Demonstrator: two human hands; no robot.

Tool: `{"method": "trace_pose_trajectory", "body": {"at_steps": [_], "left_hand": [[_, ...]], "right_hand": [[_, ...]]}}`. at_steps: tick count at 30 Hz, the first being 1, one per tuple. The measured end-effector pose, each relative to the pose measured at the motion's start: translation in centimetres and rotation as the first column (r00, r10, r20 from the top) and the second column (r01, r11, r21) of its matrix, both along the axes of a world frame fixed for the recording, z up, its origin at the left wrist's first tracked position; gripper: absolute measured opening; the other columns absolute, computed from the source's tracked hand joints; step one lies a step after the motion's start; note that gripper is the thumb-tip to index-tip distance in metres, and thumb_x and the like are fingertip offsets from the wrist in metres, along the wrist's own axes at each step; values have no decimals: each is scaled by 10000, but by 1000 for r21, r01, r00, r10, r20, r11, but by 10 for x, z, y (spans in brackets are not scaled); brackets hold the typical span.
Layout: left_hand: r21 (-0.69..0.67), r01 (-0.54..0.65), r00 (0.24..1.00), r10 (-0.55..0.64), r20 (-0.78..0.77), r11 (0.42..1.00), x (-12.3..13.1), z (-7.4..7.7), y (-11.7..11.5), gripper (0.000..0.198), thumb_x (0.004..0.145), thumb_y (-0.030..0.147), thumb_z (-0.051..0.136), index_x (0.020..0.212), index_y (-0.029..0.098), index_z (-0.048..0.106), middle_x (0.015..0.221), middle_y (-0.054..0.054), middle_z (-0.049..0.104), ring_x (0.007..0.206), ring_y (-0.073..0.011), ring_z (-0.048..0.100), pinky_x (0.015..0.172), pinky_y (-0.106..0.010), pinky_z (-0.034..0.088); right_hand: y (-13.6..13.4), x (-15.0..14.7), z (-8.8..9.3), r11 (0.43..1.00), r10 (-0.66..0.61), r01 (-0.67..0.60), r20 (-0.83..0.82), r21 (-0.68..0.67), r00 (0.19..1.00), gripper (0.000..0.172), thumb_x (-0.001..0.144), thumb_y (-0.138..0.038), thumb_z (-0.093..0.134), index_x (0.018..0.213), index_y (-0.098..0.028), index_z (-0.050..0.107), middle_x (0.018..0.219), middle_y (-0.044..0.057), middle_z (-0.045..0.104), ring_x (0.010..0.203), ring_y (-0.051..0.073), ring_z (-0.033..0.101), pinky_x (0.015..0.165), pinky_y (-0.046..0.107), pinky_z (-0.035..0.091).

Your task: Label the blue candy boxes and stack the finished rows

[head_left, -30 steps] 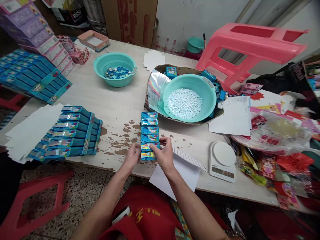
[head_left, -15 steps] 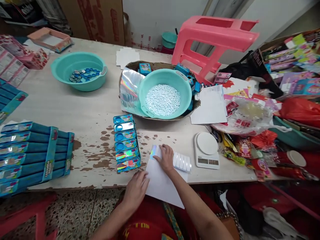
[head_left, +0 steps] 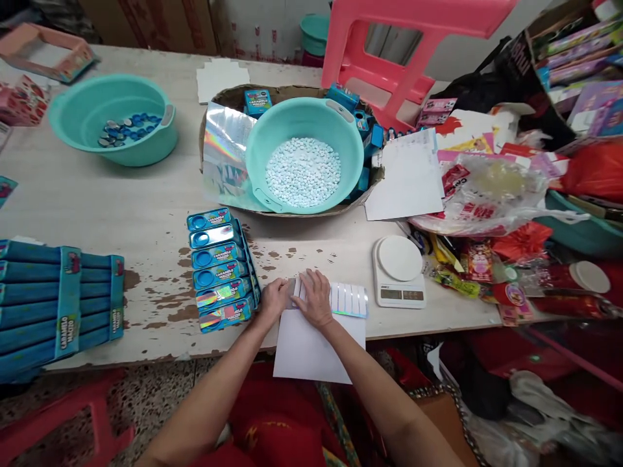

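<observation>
A white sheet of paper [head_left: 311,347] lies at the table's front edge, with a shiny strip of white labels [head_left: 349,299] across its upper part. My left hand [head_left: 275,298] is closed at the strip's left end, thumb and fingers pinching its edge. Over the strip lies my right hand [head_left: 315,299], palm down with fingers stretched out, pressing on it and hiding its middle. Left of my hands stands a row of blue tins [head_left: 220,267] in a blue display box; several lids show a round recess, and the two nearest ones carry shiny film.
A white scale [head_left: 400,272] stands right of the labels. Behind, a teal basin [head_left: 353,155] of white pellets sits in a cardboard box. Another teal basin [head_left: 73,136] holds blue discs. Stacked blue boxes [head_left: 29,305] lie left; wrappers and bags [head_left: 487,194] crowd the right.
My left hand has moved up and right from the paper's edge to the strip's left end. My right hand lies flatter across the strip. The whole view has shifted slightly.
</observation>
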State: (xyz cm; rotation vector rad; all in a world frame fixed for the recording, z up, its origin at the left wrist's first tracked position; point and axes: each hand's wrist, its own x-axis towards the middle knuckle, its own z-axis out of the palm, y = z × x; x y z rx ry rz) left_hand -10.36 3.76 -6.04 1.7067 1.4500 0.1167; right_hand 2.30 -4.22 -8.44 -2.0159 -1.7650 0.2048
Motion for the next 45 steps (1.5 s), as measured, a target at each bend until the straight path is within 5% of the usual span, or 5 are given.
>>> {"method": "trace_pose_trajectory", "body": {"at_steps": [11, 18, 26, 35, 45], "left_hand": [[-26, -80, 994, 82, 75, 996, 7, 5, -1, 236, 798, 256, 456, 666, 163, 627, 668, -8, 636, 658, -128, 540, 620, -215, 379], [23, -148, 989, 148, -20, 989, 17, 11, 10, 219, 828, 218, 436, 867, 165, 645, 839, -79, 662, 793, -191, 577, 711, -283, 401], [-160, 29, 757, 83, 648, 987, 12, 125, -18, 416, 842, 368, 477, 1213, 179, 484, 1097, -94, 606, 1005, -190, 554, 834, -297, 433], [-145, -94, 858, 153, 490, 985, -80, 206, -14, 260, 859, 372, 403, 783, 176, 555, 579, 31, 517, 512, -95, 486, 534, -217, 391], [-110, -215, 821, 240, 518, 970, -162, 178, 52, 155, 824, 344, 435, 903, 212, 418, 532, 82, 444, 459, -76, 383, 452, -167, 302]], "right_hand": [[-8, -10, 12, 991, 93, -81, -114, 109, 989, 261, 879, -191, 462, 1115, -227, 567, 1219, 80, 561, 1197, 248, 436, 969, 456, 372], [-19, 9, 102, 970, -154, 224, -473, 94, 867, 76, 864, -254, 515, 852, -208, 575, 791, 32, 612, 774, 171, 571, 724, 327, 462], [-21, 12, 186, 955, -255, 288, -691, -70, 677, 154, 817, -345, 573, 806, -191, 582, 769, 14, 610, 755, 158, 567, 723, 293, 452], [23, -62, 215, 974, -191, 215, -796, -78, 575, 165, 756, -360, 636, 787, -199, 647, 1002, 58, 584, 943, 197, 554, 782, 324, 452], [100, -142, 190, 980, -151, 199, -663, -3, 733, 88, 713, -270, 637, 662, -200, 653, 1017, 51, 477, 1026, 207, 474, 910, 355, 367]]}}
